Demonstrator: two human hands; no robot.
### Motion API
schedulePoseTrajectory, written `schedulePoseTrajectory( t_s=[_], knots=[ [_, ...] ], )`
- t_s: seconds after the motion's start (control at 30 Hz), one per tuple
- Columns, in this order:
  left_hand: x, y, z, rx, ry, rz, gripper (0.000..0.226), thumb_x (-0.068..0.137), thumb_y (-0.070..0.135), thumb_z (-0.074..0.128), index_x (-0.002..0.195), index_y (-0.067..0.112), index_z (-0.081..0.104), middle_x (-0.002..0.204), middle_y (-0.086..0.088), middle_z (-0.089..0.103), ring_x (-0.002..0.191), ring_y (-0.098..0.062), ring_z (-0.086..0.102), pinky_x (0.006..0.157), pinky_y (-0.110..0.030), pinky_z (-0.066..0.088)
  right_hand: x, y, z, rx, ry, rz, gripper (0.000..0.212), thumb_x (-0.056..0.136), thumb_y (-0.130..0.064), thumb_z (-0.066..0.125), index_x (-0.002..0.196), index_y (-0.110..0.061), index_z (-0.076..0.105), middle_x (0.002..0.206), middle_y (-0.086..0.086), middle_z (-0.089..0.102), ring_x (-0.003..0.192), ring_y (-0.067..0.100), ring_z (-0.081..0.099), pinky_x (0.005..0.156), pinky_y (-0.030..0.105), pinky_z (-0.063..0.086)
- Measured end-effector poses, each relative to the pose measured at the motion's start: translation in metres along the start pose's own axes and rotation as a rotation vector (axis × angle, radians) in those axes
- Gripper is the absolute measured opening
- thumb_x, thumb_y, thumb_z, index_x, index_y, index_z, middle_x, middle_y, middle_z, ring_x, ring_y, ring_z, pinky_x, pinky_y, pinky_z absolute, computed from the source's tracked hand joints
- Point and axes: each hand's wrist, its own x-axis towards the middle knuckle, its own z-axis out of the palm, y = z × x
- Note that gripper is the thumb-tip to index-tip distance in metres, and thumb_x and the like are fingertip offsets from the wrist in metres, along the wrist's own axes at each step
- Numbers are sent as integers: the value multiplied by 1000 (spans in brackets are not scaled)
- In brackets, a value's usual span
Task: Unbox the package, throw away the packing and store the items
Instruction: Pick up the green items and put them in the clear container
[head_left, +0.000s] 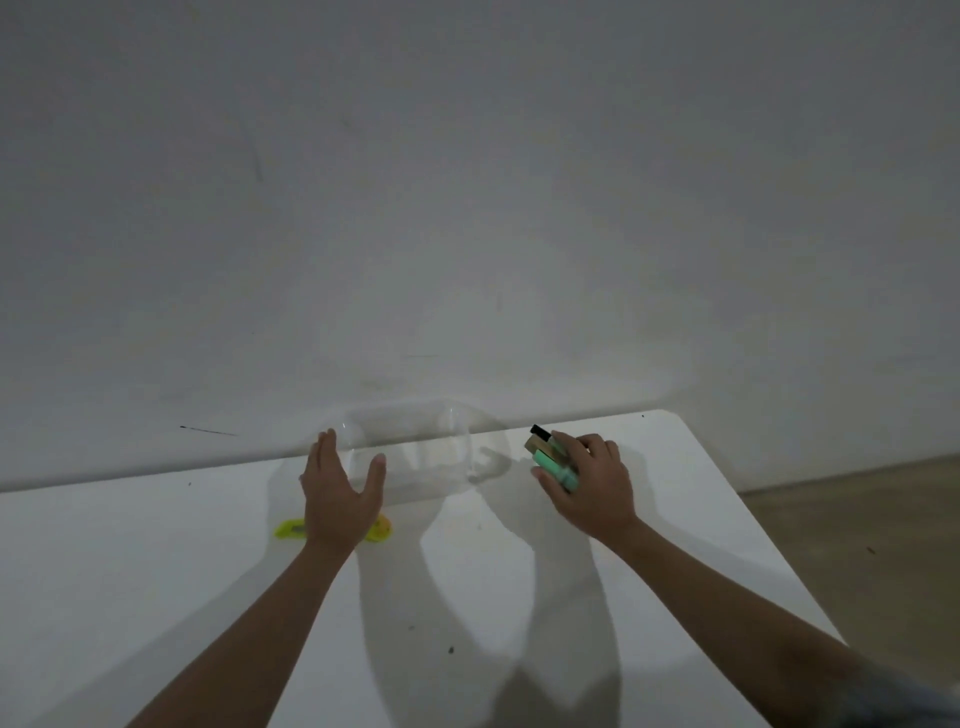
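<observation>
Right hand (589, 480) clutches markers (553, 460) beside clear bin (410, 447) at desk (156, 571) back edge. Left hand (340, 488) spread, fingers straight, at bin's side, holding nothing. Risk: loose bundle slips, markers roll off desk; light bin skids if nudged.

We find no legible text, label, brand, number or sign in this view; the items (553, 460) gripped in the right hand (589, 480) show plain green, tan and black faces, too small and blurred for any print to be made out; the yellow object (291, 530) on the table (156, 561) bears a small grey mark that we cannot read.
</observation>
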Motion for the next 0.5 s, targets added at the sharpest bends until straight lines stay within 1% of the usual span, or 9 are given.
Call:
schedulePoseTrajectory(
  t_s=[0.07, 0.1, 0.17, 0.23, 0.27, 0.33, 0.4, 0.43, 0.5],
  knots=[
    [1, -1, -5, -15, -55, 9, 81, 82, 45, 49, 140, -7, 29, 144, -28, 34, 137, -40, 29, 113, -50, 22, 22, -33, -1, 125, -29, -54, 58, 75, -61, 56, 116, -20, 62, 92, 5, 61, 84, 25, 54, 66, 34, 50],
    [2, -1, -8, -16, -87, 25, 79, 84, 43, 49, 142, -7, 26, 147, -27, 31, 139, -38, 25, 114, -47, 20, 33, -49, -1, 194, -83, -81, 60, 75, -63, 54, 118, -22, 62, 95, 4, 61, 87, 23, 53, 71, 34, 49],
    [4, -3, -13, -16, -143, 52, 74, 92, 35, 52, 145, -4, 19, 152, -22, 23, 142, -34, 18, 116, -44, 14, 54, -80, 1, 277, -229, -159, 65, 73, -68, 51, 120, -24, 60, 98, 1, 60, 91, 21, 52, 80, 33, 47],
    [5, -5, -17, -25, -177, 50, 73, 93, 30, 52, 147, 0, 13, 155, -16, 17, 144, -29, 12, 117, -42, 10, 70, -108, 8, 276, -394, -231, 68, 72, -72, 50, 122, -28, 58, 101, 0, 58, 97, 22, 51, 87, 35, 45],
    [6, -5, -18, -28, -193, 42, 75, 93, 32, 52, 148, 1, 11, 156, -14, 15, 145, -28, 10, 118, -42, 9, 77, -121, 13, 258, -481, -241, 67, 72, -71, 54, 124, -29, 56, 104, 1, 57, 102, 23, 49, 91, 37, 44],
    [7, -6, -20, -19, -228, 29, 82, 90, 44, 50, 148, 3, 9, 157, -11, 13, 145, -26, 8, 118, -42, 8, 85, -137, 25, 216, -621, -227, 63, 76, -64, 61, 128, -30, 54, 114, 5, 57, 113, 25, 46, 97, 42, 43],
    [7, -8, -21, -3, -246, 25, 89, 82, 52, 43, 148, 3, 7, 157, -10, 12, 145, -25, 7, 117, -39, 5, 91, -146, 39, 211, -693, -210, 64, 76, -62, 63, 129, -28, 54, 122, 6, 58, 118, 26, 47, 100, 42, 42],
    [7, -9, -21, -2, -250, 24, 90, 82, 52, 42, 148, 3, 6, 157, -9, 10, 146, -24, 5, 116, -38, 4, 93, -148, 47, 227, -714, -197, 65, 75, -63, 64, 128, -27, 55, 125, 5, 59, 119, 27, 49, 100, 41, 43],
    [7, -9, -21, -8, -257, 23, 85, 89, 47, 46, 149, 5, 4, 158, -7, 7, 146, -23, 3, 116, -38, 1, 96, -151, 56, 259, -744, -164, 67, 71, -62, 67, 126, -25, 58, 125, 2, 62, 117, 25, 54, 100, 39, 44]
  ],
)
